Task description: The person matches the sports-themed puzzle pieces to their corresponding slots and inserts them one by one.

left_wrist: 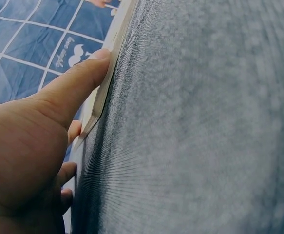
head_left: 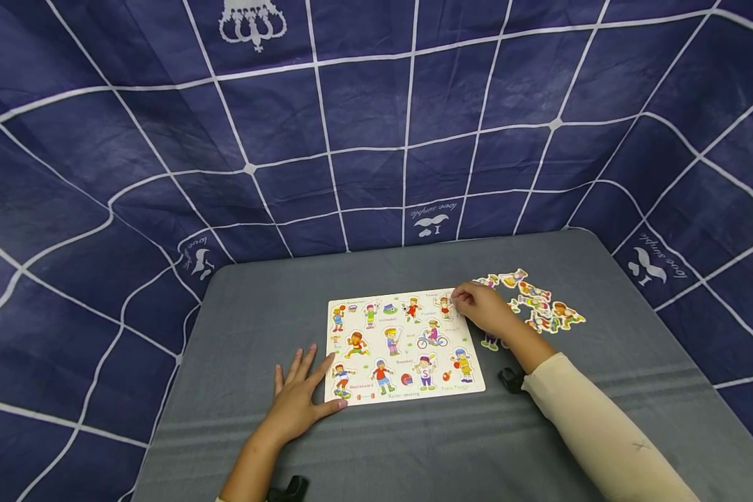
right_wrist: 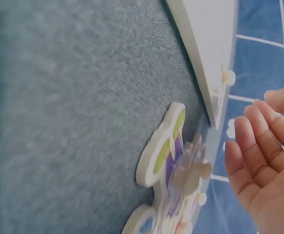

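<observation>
A white picture board (head_left: 367, 353) with colourful sports figures lies flat on the grey table. My left hand (head_left: 298, 401) spreads its fingers at the board's near left corner. Its thumb (left_wrist: 85, 73) rests on the board's edge in the left wrist view. Over the far right corner, my right hand (head_left: 484, 307) hovers beside the tennis figure (head_left: 444, 307). Those fingers (right_wrist: 258, 146) are loosely bent in the right wrist view, with nothing visible between them. A small round peg (right_wrist: 228, 77) stands up on the board near its corner.
Several loose wooden figure pieces (head_left: 565, 315) lie in a pile to the right of the board, partly behind my right hand. Some carry pegs. A dark blue checked cloth (head_left: 376, 174) hangs behind the grey table (head_left: 276, 296) and along its sides.
</observation>
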### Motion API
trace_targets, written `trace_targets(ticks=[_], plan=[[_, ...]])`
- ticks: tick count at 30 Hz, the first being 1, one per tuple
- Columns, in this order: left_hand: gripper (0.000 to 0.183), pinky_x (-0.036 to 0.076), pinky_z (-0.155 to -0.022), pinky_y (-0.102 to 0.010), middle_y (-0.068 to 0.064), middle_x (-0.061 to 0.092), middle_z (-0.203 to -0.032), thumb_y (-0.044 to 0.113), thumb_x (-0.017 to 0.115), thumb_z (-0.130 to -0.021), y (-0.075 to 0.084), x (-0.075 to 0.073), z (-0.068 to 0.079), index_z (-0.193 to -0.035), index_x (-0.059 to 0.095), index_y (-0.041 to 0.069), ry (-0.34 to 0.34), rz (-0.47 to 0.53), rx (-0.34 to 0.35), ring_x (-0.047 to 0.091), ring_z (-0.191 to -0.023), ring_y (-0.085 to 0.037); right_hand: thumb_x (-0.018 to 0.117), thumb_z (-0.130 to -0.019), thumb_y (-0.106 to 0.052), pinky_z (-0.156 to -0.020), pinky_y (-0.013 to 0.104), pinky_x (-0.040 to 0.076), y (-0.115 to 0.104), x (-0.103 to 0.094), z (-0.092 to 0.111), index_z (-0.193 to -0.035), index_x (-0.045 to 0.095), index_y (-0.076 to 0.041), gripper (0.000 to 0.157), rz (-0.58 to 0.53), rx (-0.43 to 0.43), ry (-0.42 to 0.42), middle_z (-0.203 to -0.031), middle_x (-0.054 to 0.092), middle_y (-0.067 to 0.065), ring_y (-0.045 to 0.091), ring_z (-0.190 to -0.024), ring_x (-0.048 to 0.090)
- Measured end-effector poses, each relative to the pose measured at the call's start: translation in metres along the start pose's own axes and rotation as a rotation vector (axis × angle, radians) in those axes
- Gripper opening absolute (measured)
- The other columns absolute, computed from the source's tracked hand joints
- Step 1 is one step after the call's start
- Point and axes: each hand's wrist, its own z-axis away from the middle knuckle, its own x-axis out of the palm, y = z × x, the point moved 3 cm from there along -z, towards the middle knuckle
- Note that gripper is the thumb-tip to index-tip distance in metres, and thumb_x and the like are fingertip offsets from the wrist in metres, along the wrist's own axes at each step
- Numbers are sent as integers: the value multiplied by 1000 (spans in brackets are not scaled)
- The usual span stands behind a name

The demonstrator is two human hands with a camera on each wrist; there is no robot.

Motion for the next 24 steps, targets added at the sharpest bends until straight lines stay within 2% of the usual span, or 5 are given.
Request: trace_targets(ticks=[6,11,19,24], plan=[[99,-9,-119,-73,-8,11,-172,69,75,-76,-2,1,1,-159,33,34,-24,4,-12,2,-159,-39,62,-101,-20,-83,36,53,5,-10,17,-115,71,-5,22,-56,65,53,-101,70,8,18,-90,63],[99,-8,-119,-73,-10,14,-171,69,76,-75,-3,2,1,-158,36,33,2,9,2,5,-158,-41,63,-101,-23,-78,31,51,9,-18,32,-114,71,-9,22,-80,133,94,-101,71,7,16,-87,62],[98,-7,-118,-73,-11,17,-171,69,76,-75,-2,2,2,-158,38,32,18,6,12,6,-158,-42,65,-98,-15,-72,24,51,14,-20,56,-112,72,-2,20,-76,128,133,-97,71,10,13,-82,61],[97,-7,-118,-74,-12,18,-170,67,76,-76,-1,1,1,-158,37,32,32,1,20,7,-158,-42,67,-93,-9,-73,23,50,19,-21,66,-105,72,-2,15,-11,116,186,-91,71,8,12,-82,60]])
